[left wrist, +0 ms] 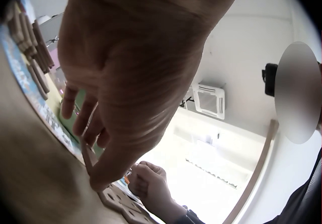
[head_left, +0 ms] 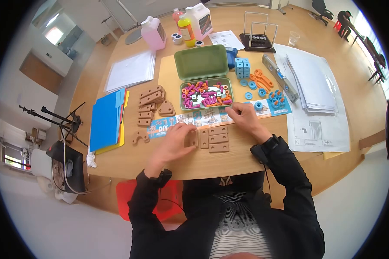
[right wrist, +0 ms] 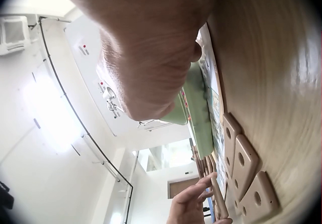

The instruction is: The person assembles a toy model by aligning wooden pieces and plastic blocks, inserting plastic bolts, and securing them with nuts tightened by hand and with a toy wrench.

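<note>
My left hand [head_left: 173, 144] pinches a brown holed block [head_left: 194, 138] between thumb and fingers, tilted up on its edge; the right wrist view shows this block [right wrist: 218, 199] from the side. Just right of it, several flat brown blocks [head_left: 218, 138] lie together, one upright beside a stack of others. My right hand [head_left: 245, 118] is curled over the strip of printed paper [head_left: 209, 118], by the front right corner of the green box [head_left: 202, 62]. In the left wrist view the right hand [left wrist: 151, 186] has bent fingers, and nothing held shows.
Pink and orange fasteners [head_left: 207, 94] fill the box. More brown blocks [head_left: 145, 113] lie left, beside blue folders [head_left: 106, 121]. Right are blue cubes [head_left: 242, 69], orange tools [head_left: 262, 80], blue wheels [head_left: 248, 96], a level [head_left: 281, 77] and papers [head_left: 311, 82]. Bottles [head_left: 187, 30] stand behind.
</note>
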`<action>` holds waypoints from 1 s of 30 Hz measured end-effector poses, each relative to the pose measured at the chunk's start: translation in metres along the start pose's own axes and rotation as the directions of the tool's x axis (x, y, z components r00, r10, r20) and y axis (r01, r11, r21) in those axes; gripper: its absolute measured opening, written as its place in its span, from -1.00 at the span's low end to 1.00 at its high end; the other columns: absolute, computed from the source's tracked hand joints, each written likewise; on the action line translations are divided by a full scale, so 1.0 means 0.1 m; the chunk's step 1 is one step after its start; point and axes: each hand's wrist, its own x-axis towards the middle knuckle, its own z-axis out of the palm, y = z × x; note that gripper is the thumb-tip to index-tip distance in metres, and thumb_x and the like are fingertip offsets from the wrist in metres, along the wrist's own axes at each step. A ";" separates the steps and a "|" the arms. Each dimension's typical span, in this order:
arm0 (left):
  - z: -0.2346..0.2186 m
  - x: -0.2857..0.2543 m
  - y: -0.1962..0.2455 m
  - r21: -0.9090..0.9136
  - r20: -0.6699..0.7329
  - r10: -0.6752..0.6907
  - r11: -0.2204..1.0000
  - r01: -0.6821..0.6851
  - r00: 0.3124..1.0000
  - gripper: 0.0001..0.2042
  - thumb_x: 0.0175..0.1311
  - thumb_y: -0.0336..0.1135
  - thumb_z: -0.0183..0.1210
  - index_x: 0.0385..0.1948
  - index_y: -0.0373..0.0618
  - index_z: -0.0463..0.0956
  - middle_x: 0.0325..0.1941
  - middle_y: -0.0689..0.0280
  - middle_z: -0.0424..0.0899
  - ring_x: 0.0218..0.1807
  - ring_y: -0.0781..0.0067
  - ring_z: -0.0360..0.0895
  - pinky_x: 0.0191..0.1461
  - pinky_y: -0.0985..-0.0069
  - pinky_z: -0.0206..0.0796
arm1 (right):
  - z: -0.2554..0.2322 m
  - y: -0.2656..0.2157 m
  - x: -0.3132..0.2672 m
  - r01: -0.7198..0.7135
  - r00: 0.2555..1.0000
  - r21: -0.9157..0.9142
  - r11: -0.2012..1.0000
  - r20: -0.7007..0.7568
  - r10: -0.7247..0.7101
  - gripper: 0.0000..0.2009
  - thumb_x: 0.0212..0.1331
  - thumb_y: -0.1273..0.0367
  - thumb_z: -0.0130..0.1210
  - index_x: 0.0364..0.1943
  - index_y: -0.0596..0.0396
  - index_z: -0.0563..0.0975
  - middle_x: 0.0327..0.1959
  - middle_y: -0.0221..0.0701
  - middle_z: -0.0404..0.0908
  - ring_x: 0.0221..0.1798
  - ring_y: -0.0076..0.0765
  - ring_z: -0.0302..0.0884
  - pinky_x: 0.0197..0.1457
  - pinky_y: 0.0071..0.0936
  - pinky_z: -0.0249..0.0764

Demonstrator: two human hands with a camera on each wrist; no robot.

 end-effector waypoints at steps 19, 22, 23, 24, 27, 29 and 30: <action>0.01 0.05 -0.13 0.051 -0.166 0.070 0.997 -0.063 0.984 -0.39 0.16 -0.30 0.54 0.28 -0.18 0.53 0.25 0.12 0.67 0.36 0.00 0.52 0.41 0.17 0.39 | 0.00 0.03 0.01 0.024 0.999 -0.045 0.999 0.026 -0.023 -0.60 0.38 0.33 0.32 -0.56 0.26 0.45 -0.72 -0.29 0.30 -0.63 -0.39 0.16 -0.53 -0.30 0.20; -0.16 0.17 -0.37 0.019 -0.362 -0.105 0.993 0.120 0.926 -0.51 0.25 -0.28 0.48 0.19 -0.21 0.59 0.19 0.08 0.70 0.32 -0.03 0.54 0.37 0.16 0.41 | 0.01 0.02 0.01 0.026 0.999 -0.043 0.999 0.022 -0.025 -0.60 0.38 0.32 0.32 -0.56 0.26 0.45 -0.72 -0.30 0.29 -0.63 -0.40 0.16 -0.53 -0.31 0.20; -0.19 0.23 -0.50 0.080 -0.431 -0.140 0.978 0.193 0.891 -0.56 0.27 -0.28 0.46 0.14 -0.23 0.61 0.15 0.07 0.71 0.30 -0.04 0.54 0.36 0.15 0.41 | 0.01 0.03 0.01 0.034 0.999 -0.043 0.998 0.024 -0.033 -0.60 0.38 0.32 0.32 -0.56 0.26 0.45 -0.72 -0.30 0.29 -0.63 -0.40 0.16 -0.53 -0.31 0.20; -0.21 0.27 -0.58 0.134 -0.500 -0.168 0.954 0.267 0.850 -0.60 0.28 -0.27 0.44 0.09 -0.25 0.63 0.12 0.05 0.72 0.28 -0.04 0.54 0.34 0.14 0.42 | 0.01 0.02 0.01 0.023 0.999 -0.051 0.998 0.024 -0.022 -0.60 0.38 0.32 0.32 -0.56 0.27 0.45 -0.72 -0.29 0.29 -0.63 -0.40 0.16 -0.53 -0.30 0.20; -0.23 0.33 -0.76 0.169 -0.494 -0.238 0.917 0.361 0.836 -0.60 0.27 -0.22 0.44 0.04 -0.28 0.63 0.09 0.03 0.73 0.23 -0.07 0.54 0.31 0.13 0.42 | -0.01 0.01 0.01 0.011 1.000 -0.059 0.998 0.024 -0.010 -0.59 0.38 0.32 0.32 -0.56 0.27 0.45 -0.72 -0.29 0.29 -0.63 -0.40 0.16 -0.53 -0.30 0.18; -0.18 0.34 -0.82 0.194 -0.493 -0.230 0.911 0.364 0.839 -0.58 0.26 -0.19 0.45 0.03 -0.28 0.63 0.08 0.03 0.73 0.22 -0.07 0.54 0.31 0.13 0.42 | -0.01 0.01 0.01 0.003 1.000 -0.057 0.998 0.025 -0.002 -0.59 0.38 0.32 0.32 -0.56 0.27 0.45 -0.72 -0.29 0.29 -0.63 -0.40 0.16 -0.53 -0.30 0.18; -0.16 0.35 -0.83 0.218 -0.487 -0.227 0.904 0.369 0.843 -0.56 0.24 -0.16 0.46 0.02 -0.29 0.63 0.06 0.02 0.73 0.21 -0.07 0.54 0.30 0.12 0.42 | 0.00 0.01 0.01 0.001 1.000 -0.054 0.999 0.021 0.000 -0.59 0.38 0.32 0.32 -0.56 0.27 0.44 -0.72 -0.28 0.29 -0.63 -0.39 0.15 -0.52 -0.29 0.18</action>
